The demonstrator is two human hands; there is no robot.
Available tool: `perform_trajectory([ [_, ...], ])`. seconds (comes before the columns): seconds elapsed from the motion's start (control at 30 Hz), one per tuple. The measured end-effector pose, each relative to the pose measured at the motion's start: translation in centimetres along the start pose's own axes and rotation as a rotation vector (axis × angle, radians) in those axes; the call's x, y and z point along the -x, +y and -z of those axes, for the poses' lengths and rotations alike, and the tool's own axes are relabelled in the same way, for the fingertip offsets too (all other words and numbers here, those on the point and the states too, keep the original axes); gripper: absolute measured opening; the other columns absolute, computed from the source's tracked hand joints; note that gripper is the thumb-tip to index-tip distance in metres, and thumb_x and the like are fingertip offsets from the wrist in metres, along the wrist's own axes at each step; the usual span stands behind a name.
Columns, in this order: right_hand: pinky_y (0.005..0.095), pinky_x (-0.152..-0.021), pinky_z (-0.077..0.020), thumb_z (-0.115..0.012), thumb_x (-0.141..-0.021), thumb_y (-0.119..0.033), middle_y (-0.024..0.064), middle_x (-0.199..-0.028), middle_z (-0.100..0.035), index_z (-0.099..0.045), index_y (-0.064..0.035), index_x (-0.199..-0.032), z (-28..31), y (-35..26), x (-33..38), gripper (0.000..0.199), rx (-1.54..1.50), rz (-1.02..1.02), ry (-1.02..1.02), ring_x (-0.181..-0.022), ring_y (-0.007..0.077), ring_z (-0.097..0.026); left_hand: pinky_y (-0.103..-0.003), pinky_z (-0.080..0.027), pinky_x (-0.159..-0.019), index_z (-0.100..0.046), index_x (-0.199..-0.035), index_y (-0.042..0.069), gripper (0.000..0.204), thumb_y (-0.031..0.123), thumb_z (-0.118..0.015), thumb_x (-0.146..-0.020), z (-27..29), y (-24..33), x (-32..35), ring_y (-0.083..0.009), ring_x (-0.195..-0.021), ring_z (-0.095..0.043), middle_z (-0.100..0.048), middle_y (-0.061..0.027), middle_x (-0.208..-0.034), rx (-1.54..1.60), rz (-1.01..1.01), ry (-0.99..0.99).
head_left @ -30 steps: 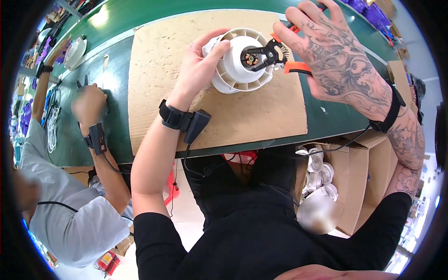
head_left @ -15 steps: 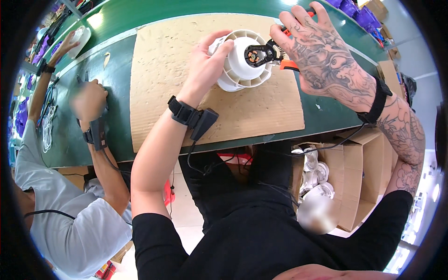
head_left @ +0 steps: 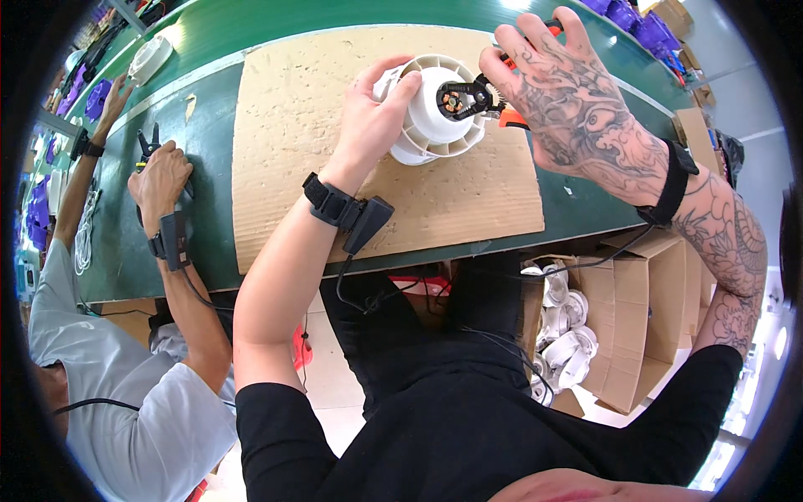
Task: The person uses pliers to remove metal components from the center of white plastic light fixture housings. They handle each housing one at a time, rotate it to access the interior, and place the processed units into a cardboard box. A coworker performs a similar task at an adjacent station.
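A round white plastic fan housing [head_left: 431,136] with a vaned rim sits on the cardboard sheet, copper-coloured parts showing in its middle opening. My left hand [head_left: 374,117] grips its left side, thumb on top of the rim and fingers around the far edge. My right hand [head_left: 562,105] is closed round the orange-and-black handles of wire strippers [head_left: 478,98]. Their black jaws reach into the central opening; whether a wire lies between them is too small to tell.
Cardboard [head_left: 335,67] covers part of the green bench [head_left: 209,243]. By my right leg, an open carton [head_left: 619,326] holds several white parts. At left, a co-worker's hand [head_left: 161,180] holds pliers; beyond it, a white part [head_left: 150,58] rests on the green belt.
My right hand and the wire strippers have shifted very slightly left; my left hand stays on the housing. The co-worker's far hand has come away from the white part, now farther up the belt.
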State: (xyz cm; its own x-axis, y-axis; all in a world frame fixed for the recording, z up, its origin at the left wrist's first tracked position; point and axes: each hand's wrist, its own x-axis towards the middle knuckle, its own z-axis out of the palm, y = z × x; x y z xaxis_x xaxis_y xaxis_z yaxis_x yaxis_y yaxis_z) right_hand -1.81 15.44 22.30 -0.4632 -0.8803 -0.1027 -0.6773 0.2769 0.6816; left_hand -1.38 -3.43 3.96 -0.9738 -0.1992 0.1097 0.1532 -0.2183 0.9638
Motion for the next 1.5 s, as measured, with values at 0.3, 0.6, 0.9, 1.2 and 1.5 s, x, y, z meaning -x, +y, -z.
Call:
perform_trajectory([
  [0.3, 0.0458, -0.087, -0.0358, -0.073, -0.074, -0.035, 0.0063, -0.095, -0.056, -0.062, -0.0081, -0.103, 0.0, 0.2, -0.7, 0.041, -0.005, 0.035, -0.081, -0.096, 0.0231, -0.052, -0.026, -0.054, -0.084, -0.065, -0.126, 0.005, 0.032, 0.018, -0.066, -0.097, -0.4, 0.0, 0.2, -0.0120, -0.096, -0.066, -0.070, -0.0070, -0.108, -0.099, -0.047, 0.005],
  [0.6, 0.0398, -0.092, -0.0356, -0.085, -0.055, -0.017, 0.0046, -0.110, -0.059, -0.056, -0.0088, -0.116, -0.1, -0.8, 0.4, 0.068, -0.006, -0.092, -0.082, -0.108, 0.0211, -0.052, -0.028, -0.053, -0.086, -0.067, -0.123, 0.003, 0.030, 0.019, -0.064, -0.098, -1.1, -0.4, 0.6, -0.0134, -0.098, -0.065, -0.071, -0.0082, -0.108, -0.200, -0.200, 0.094],
  [0.9, 0.0399, -0.089, -0.0338, -0.084, -0.053, -0.017, 0.0040, -0.108, -0.058, -0.056, -0.0091, -0.113, -0.8, -1.0, 1.4, 0.067, -0.102, -0.129, -0.009, -0.105, 0.0211, -0.052, -0.033, -0.052, -0.088, -0.071, -0.120, 0.006, 0.029, 0.024, -0.064, -0.098, -1.6, 0.9, 1.8, -0.0212, -0.105, -0.063, -0.064, -0.0144, -0.117, -0.302, -0.278, 0.178],
  [1.2, 0.0445, -0.085, -0.0343, -0.076, -0.056, -0.020, 0.0078, -0.098, -0.060, -0.059, -0.0087, -0.109, -3.5, -1.0, 1.8, 0.057, -0.292, -0.226, 0.027, -0.099, 0.0232, -0.056, -0.034, -0.052, -0.083, -0.072, -0.117, 0.007, 0.027, 0.022, -0.067, -0.095, -1.4, 1.3, 2.0, -0.0234, -0.099, -0.061, -0.063, -0.0141, -0.108, -0.483, -0.529, 0.307],
  [1.5, 0.0284, -0.065, -0.0431, -0.068, -0.064, -0.038, 0.0080, -0.089, -0.059, -0.067, -0.0025, -0.106, -6.7, 0.0, 0.5, 0.055, -1.586, -0.443, -0.343, -0.077, 0.0191, -0.056, -0.037, -0.052, -0.082, -0.074, -0.114, 0.011, 0.031, 0.015, -0.078, -0.084, 0.6, 2.7, 0.6, -0.0294, -0.100, -0.060, -0.062, -0.0160, -0.110, -0.796, -1.066, 0.382],
])
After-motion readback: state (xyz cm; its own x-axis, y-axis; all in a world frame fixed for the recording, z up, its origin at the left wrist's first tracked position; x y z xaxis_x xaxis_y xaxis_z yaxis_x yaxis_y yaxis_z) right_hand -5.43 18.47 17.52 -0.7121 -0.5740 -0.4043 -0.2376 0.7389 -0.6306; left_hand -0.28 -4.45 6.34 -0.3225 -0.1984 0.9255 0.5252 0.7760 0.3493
